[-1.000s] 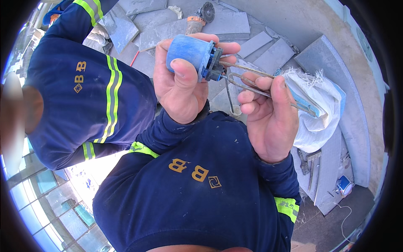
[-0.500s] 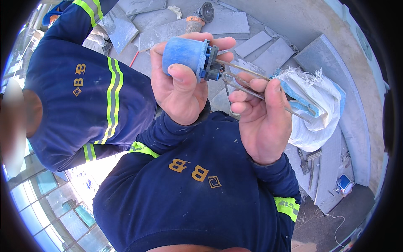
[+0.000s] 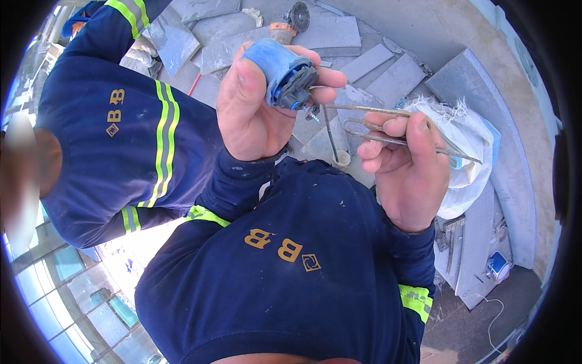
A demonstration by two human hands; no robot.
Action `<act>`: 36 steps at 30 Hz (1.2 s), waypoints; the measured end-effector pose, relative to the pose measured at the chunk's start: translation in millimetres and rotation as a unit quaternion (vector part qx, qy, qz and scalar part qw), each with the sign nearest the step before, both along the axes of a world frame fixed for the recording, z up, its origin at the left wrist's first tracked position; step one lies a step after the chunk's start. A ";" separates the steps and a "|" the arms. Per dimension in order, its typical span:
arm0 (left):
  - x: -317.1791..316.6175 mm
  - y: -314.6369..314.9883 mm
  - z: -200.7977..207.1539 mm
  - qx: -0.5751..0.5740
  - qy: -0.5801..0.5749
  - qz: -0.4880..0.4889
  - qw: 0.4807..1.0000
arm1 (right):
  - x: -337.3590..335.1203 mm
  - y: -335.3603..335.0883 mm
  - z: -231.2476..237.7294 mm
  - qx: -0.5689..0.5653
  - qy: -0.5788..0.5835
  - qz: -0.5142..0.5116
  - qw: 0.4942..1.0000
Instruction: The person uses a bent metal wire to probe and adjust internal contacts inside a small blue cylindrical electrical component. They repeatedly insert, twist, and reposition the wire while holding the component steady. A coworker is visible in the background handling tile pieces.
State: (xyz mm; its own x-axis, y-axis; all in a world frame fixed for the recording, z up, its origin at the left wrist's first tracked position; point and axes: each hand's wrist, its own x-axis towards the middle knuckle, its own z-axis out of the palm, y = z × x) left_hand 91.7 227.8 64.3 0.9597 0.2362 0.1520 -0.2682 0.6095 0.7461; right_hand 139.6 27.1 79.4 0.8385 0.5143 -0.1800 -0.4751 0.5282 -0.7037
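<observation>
The left grip (image 3: 256,121) is grasping a blue cylinder (image 3: 273,64), left of center, its dark fitting (image 3: 296,88) tilting near and right. The right grip (image 3: 413,164) is pinching bent wire (image 3: 364,109), its left end pointing toward the fitting. A white sack (image 3: 468,185) is lying farther right.

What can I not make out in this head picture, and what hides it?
All in the head view:
Far side of the worn blue cylindrical casing: faces away, gripped by the left hand.
Middle of the thin brownish metal rods: covered by the right hand, so joined or separate is unclear.
Handle end of the orange-collared power tool: behind the casing.
Hand beyond the co-worker's upper navy cloth sleeve: cut off by the top edge.
</observation>
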 end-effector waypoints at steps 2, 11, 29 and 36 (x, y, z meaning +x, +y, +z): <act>-0.7 -4.0 -1.7 -0.028 0.010 0.021 0.999 | -6.6 6.7 1.4 0.002 -0.025 -0.022 0.999; -3.9 -14.8 -3.4 -0.081 -0.005 0.050 0.995 | -18.8 25.6 2.3 0.001 -0.144 -0.032 0.989; -2.9 -20.2 -4.4 -0.033 -0.043 0.120 0.991 | -23.4 32.7 -2.7 0.035 -0.093 -0.047 0.994; -3.0 -23.6 -3.0 0.002 -0.036 0.140 0.989 | -24.7 34.7 -6.2 0.029 -0.128 -0.047 0.990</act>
